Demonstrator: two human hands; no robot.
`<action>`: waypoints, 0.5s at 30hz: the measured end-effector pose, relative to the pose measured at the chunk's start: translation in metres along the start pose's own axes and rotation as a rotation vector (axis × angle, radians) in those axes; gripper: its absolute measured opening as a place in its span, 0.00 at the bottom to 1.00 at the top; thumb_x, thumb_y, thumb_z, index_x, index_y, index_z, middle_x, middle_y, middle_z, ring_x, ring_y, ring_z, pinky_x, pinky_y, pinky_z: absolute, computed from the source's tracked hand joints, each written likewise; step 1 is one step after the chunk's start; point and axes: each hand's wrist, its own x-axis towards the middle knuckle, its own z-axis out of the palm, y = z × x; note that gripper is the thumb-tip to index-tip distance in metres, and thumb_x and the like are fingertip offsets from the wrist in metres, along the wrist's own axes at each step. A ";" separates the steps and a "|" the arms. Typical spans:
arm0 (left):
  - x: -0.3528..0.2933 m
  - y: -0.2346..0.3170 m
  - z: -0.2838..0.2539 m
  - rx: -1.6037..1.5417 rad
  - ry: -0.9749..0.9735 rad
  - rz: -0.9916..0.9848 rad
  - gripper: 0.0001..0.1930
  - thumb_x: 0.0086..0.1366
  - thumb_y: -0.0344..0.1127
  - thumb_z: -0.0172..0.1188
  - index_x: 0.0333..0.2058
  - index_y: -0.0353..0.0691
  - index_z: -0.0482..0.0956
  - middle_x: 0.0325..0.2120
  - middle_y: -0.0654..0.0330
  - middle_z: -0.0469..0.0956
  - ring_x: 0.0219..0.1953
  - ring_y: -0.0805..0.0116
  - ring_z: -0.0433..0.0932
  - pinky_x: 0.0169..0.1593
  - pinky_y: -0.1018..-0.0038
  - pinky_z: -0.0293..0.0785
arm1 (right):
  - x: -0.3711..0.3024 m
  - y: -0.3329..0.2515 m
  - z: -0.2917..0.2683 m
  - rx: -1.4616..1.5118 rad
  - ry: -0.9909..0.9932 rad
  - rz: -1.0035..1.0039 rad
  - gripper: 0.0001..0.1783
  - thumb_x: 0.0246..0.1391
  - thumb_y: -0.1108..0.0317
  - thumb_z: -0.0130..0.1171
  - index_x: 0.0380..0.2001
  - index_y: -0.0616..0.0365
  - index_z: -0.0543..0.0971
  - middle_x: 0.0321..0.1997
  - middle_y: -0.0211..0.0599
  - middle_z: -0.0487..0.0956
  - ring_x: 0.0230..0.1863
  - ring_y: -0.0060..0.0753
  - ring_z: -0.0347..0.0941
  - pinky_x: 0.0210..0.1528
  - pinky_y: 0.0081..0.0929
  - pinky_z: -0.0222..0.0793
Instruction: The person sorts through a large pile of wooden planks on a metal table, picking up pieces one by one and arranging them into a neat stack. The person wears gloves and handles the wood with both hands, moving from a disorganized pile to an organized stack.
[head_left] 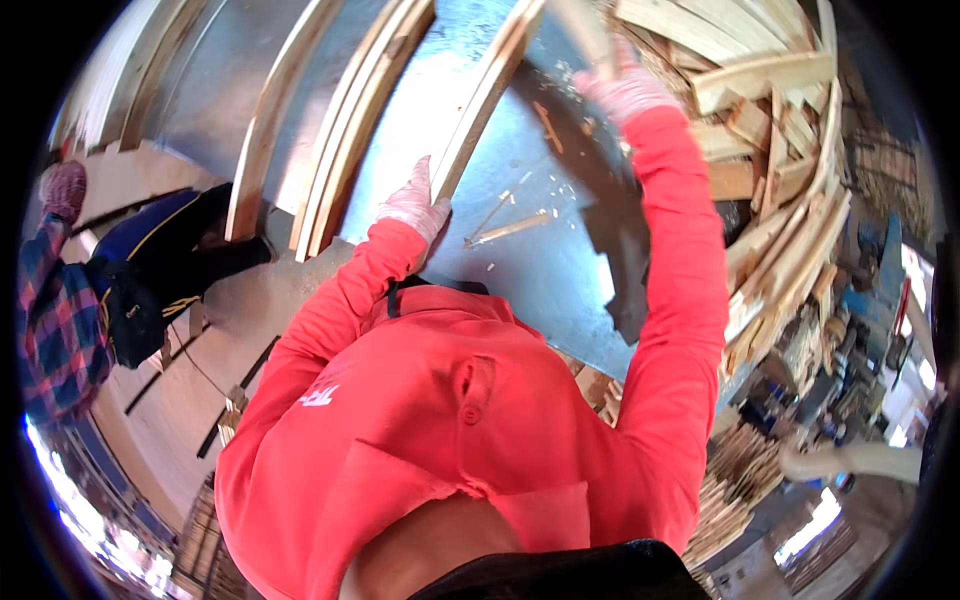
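Note:
My left hand (pixel 413 207), in a pale glove, grips the near end of a long wooden board (pixel 487 98) that lies on the shiny metal table (pixel 560 290). One finger stretches along the board's side; the others are partly hidden. Raised at the table's right side, my gloved right hand (pixel 632 88) is closed round a piece of wood (pixel 583 32) smeared by motion. Between my hands, a thin wood splinter (pixel 510 228) and small chips lie on the metal. More long boards (pixel 365 125) rest side by side to the left of my left hand.
A heap of wood offcuts (pixel 765 125) fills a bin along the table's right side. At the left, a co-worker in a plaid shirt (pixel 60 330) stands with a gloved hand (pixel 64 190) near further boards. Stacked wood strips (pixel 735 480) lie at the lower right.

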 end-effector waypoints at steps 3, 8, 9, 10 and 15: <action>0.000 -0.008 -0.019 0.117 0.070 0.093 0.38 0.61 0.45 0.56 0.66 0.42 0.51 0.51 0.41 0.73 0.50 0.42 0.75 0.54 0.58 0.70 | 0.042 0.037 0.006 0.910 -0.380 0.278 0.44 0.45 0.34 0.64 0.51 0.63 0.73 0.38 0.48 0.79 0.35 0.45 0.79 0.39 0.42 0.77; 0.010 -0.048 -0.032 0.169 0.079 0.022 0.39 0.63 0.53 0.56 0.66 0.40 0.53 0.55 0.40 0.70 0.50 0.42 0.75 0.53 0.57 0.71 | -0.003 -0.096 0.127 1.209 -0.339 0.530 0.44 0.56 0.33 0.50 0.59 0.64 0.63 0.51 0.54 0.77 0.46 0.52 0.77 0.50 0.49 0.76; 0.003 -0.048 -0.043 0.156 0.202 0.139 0.39 0.63 0.54 0.56 0.65 0.39 0.54 0.57 0.40 0.69 0.52 0.44 0.74 0.55 0.59 0.70 | 0.011 -0.098 0.163 0.945 -0.299 0.421 0.42 0.57 0.34 0.49 0.58 0.62 0.65 0.47 0.52 0.78 0.45 0.50 0.77 0.51 0.44 0.74; 0.000 -0.057 -0.056 0.143 0.324 0.247 0.39 0.62 0.55 0.57 0.65 0.37 0.56 0.58 0.40 0.67 0.54 0.45 0.73 0.57 0.60 0.68 | 0.018 -0.101 0.200 0.880 -0.257 0.340 0.40 0.58 0.35 0.49 0.58 0.61 0.65 0.46 0.52 0.79 0.46 0.49 0.77 0.52 0.42 0.73; 0.034 -0.085 -0.096 0.000 0.322 0.134 0.56 0.47 0.54 0.70 0.67 0.36 0.47 0.59 0.36 0.62 0.60 0.40 0.65 0.60 0.55 0.64 | 0.031 -0.154 0.268 1.103 -0.358 0.053 0.49 0.58 0.33 0.44 0.66 0.65 0.51 0.57 0.61 0.70 0.57 0.52 0.69 0.60 0.38 0.63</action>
